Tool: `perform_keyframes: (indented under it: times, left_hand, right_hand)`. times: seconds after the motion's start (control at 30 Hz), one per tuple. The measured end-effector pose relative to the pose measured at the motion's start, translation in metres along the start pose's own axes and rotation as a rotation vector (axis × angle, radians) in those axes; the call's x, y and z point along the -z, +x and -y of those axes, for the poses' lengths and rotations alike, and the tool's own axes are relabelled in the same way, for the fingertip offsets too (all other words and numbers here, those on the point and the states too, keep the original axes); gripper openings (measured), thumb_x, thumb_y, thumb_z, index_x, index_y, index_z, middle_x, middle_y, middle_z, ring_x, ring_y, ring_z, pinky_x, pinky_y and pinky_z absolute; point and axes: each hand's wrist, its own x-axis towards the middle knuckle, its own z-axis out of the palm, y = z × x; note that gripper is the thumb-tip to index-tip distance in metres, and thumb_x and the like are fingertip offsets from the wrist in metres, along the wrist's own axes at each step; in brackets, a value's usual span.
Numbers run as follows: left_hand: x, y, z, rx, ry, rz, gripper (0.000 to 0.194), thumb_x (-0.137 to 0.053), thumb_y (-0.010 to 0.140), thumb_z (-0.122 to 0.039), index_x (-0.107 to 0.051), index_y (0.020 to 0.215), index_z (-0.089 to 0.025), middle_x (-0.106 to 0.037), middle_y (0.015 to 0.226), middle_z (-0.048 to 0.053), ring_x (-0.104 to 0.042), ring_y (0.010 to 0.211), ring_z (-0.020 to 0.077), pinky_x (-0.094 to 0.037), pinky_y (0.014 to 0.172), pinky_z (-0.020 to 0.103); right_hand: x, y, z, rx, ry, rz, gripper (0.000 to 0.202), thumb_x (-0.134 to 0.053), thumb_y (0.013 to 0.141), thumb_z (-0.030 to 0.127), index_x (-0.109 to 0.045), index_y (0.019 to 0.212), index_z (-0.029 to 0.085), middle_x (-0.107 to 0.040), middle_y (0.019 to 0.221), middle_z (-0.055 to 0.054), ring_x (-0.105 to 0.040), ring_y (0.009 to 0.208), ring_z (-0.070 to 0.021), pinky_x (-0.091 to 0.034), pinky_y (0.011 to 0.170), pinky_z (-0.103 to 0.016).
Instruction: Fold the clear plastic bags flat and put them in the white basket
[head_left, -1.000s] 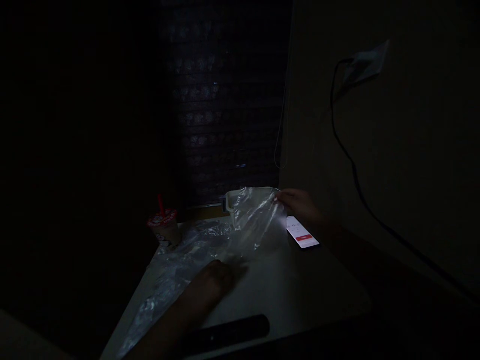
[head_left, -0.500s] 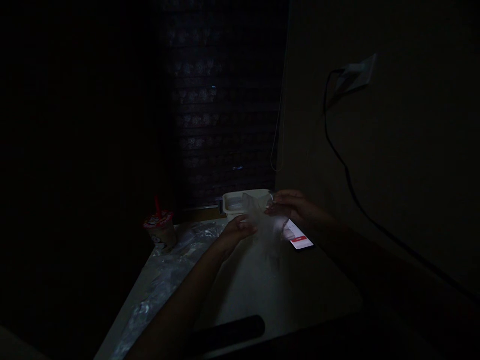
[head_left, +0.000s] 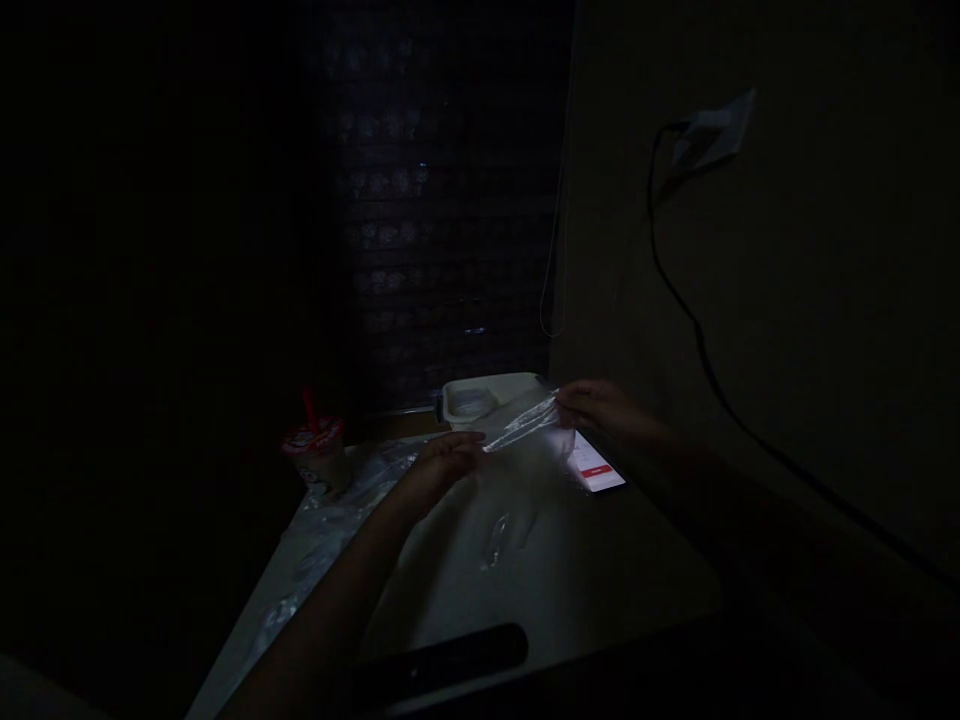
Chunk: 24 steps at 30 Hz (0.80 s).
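Observation:
A clear plastic bag (head_left: 525,425) is stretched between my two hands above the table, its upper edge catching the light. My left hand (head_left: 450,460) pinches its left end, and my right hand (head_left: 589,402) grips the right end a little higher. The lower part of the bag hangs down, thin and hard to make out in the dim light. Just behind it stands a white plastic tub (head_left: 457,400). Below my right hand a lit phone (head_left: 600,470) lies on the table, partly covered by the bag.
On the left stands a drink cup (head_left: 319,465) with a red lid and straw. Crumpled clear plastic (head_left: 322,550) lies along the left table edge. A black cable (head_left: 701,350) runs from the wall socket (head_left: 712,135) down the right side. A window blind (head_left: 450,230) hangs behind.
My hands have drawn apart, the left moving leftward and the right slightly rightward. The bag, bunched and blurred before, is now pulled taut along its top.

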Motion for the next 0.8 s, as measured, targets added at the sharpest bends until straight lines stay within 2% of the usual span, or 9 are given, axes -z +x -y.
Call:
perform_keyframes:
  times: [0.13, 0.23, 0.4, 0.5, 0.63, 0.7, 0.8]
  left_hand:
    - [-0.004, 0.007, 0.001, -0.003, 0.149, -0.064, 0.026, -0.060, 0.057, -0.030, -0.059, 0.077, -0.014, -0.063, 0.071, 0.004, -0.058, 0.071, 0.0165, -0.041, 0.062, 0.026]
    - [-0.004, 0.015, 0.004, -0.027, 0.248, -0.092, 0.014, -0.064, 0.051, -0.022, -0.060, 0.063, -0.015, -0.062, 0.061, 0.001, -0.057, 0.065, 0.0147, -0.041, 0.062, 0.025]
    - [0.015, 0.020, 0.003, -0.036, 0.351, -0.059, 0.005, -0.061, 0.048, -0.011, -0.059, 0.048, -0.015, -0.061, 0.053, -0.002, -0.055, 0.056, 0.0114, -0.042, 0.057, 0.022]
    - [0.024, 0.019, 0.002, -0.023, 0.392, -0.068, 0.007, -0.062, 0.048, -0.010, -0.059, 0.046, -0.015, -0.058, 0.046, -0.003, -0.052, 0.045, 0.0093, -0.041, 0.047, 0.020]
    - [0.022, 0.021, 0.000, -0.019, 0.413, -0.140, 0.008, -0.063, 0.049, -0.013, -0.056, 0.046, -0.014, -0.052, 0.040, -0.003, -0.042, 0.028, 0.0061, -0.032, 0.032, 0.018]
    - [0.018, 0.019, -0.005, -0.046, 0.402, -0.194, 0.010, -0.062, 0.054, -0.019, -0.055, 0.050, -0.014, -0.054, 0.046, -0.003, -0.044, 0.029, 0.0071, -0.032, 0.031, 0.018]
    - [0.014, 0.009, -0.014, -0.102, 0.368, -0.258, 0.013, -0.056, 0.061, -0.028, -0.055, 0.063, -0.015, -0.057, 0.061, 0.000, -0.056, 0.043, 0.0115, -0.039, 0.037, 0.020]
  right_hand:
    - [-0.008, 0.003, 0.003, -0.012, -0.024, 0.023, 0.011, -0.061, 0.060, 0.026, -0.058, 0.064, 0.015, -0.060, 0.059, 0.001, -0.056, 0.056, -0.0098, -0.044, 0.056, -0.023]
    - [-0.012, 0.004, 0.011, -0.028, -0.110, -0.013, 0.011, -0.061, 0.060, 0.025, -0.058, 0.063, 0.015, -0.059, 0.056, 0.001, -0.055, 0.052, -0.0087, -0.043, 0.053, -0.021]
    - [-0.002, 0.006, 0.014, 0.022, -0.249, -0.057, 0.011, -0.059, 0.062, 0.026, -0.059, 0.061, 0.015, -0.059, 0.053, 0.002, -0.053, 0.049, -0.0075, -0.040, 0.050, -0.019]
    - [0.003, 0.007, 0.004, -0.027, -0.237, -0.051, 0.013, -0.061, 0.060, 0.028, -0.061, 0.064, 0.015, -0.061, 0.059, 0.001, -0.054, 0.054, -0.0090, -0.041, 0.052, -0.021]
    - [-0.002, 0.004, -0.004, -0.046, -0.082, -0.003, 0.018, -0.061, 0.060, 0.032, -0.061, 0.067, 0.015, -0.061, 0.062, 0.000, -0.055, 0.055, -0.0103, -0.042, 0.053, -0.024]
    - [-0.006, -0.002, 0.002, -0.017, -0.037, 0.013, 0.020, -0.061, 0.060, 0.033, -0.062, 0.071, 0.016, -0.062, 0.065, -0.001, -0.056, 0.058, -0.0112, -0.043, 0.055, -0.025]
    - [-0.004, -0.014, 0.016, 0.040, -0.074, 0.015, 0.018, -0.062, 0.059, 0.032, -0.064, 0.071, 0.018, -0.063, 0.070, -0.002, -0.057, 0.062, -0.0118, -0.043, 0.058, -0.026]
